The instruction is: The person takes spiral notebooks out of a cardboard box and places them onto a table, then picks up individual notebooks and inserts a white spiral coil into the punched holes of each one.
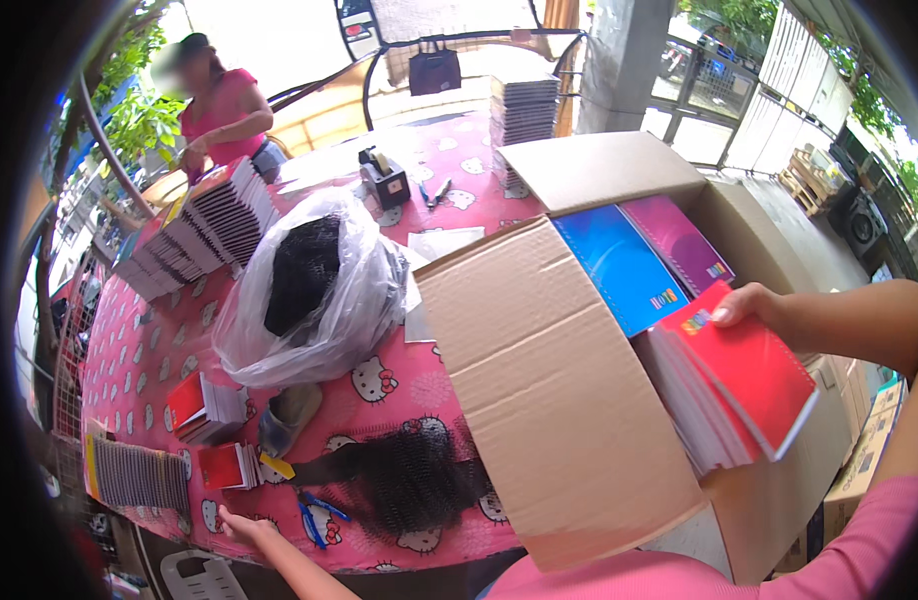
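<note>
Lower left: left hand fingers extended, nothing held, well apart from box. Over box: red notebooks, long axis slanting near-right, pinched under right hand's thumb. Blue notebook just beyond, leftward.

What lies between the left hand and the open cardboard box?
Between left hand and cardboard box, the head view shows blue-handled pliers and black binding coils.
</note>
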`<state>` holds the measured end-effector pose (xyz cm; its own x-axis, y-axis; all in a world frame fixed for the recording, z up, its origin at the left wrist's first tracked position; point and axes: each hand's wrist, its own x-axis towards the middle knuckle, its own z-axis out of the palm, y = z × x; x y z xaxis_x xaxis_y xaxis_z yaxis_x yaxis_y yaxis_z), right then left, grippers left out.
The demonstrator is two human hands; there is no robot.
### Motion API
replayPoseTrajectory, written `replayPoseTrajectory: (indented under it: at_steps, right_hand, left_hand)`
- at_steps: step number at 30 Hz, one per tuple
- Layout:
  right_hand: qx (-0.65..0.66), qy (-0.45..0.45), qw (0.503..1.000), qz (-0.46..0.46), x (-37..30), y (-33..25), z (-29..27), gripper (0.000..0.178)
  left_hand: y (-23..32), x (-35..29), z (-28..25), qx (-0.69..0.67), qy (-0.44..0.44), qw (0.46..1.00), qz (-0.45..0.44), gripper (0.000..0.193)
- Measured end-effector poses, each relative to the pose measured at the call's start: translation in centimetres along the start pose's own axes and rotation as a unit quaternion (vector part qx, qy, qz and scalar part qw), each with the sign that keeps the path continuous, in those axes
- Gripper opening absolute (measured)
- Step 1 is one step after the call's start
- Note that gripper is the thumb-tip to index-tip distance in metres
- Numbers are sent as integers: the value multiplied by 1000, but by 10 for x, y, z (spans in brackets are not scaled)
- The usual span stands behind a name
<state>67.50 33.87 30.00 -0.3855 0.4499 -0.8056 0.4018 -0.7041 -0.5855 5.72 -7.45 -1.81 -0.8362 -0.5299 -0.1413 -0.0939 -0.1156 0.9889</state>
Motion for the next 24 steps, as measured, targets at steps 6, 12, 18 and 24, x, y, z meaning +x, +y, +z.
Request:
replayPoseTrajectory:
  at_steps: [6, 12, 18, 24]
  right_hand:
    - [-22, -158, 979, -130, -46, -12, -65, 36]
    - [212, 233, 892, -325, -104, 58, -119, 31]
    - [183, 285, 875, -347, -86, 89, -147, 35]
    - [145, 205, 890, -380, -73, 71, -117, 39]
  left_hand:
    - [116, -167, -26, -48, -203, 954, 216, 26]
    - [234, -354, -67, -144, -729, 558, 369, 37]
    - [238, -408, -107, -230, -700, 423, 527, 39]
    - [236, -389, -134, -265, -649, 465, 540, 34]
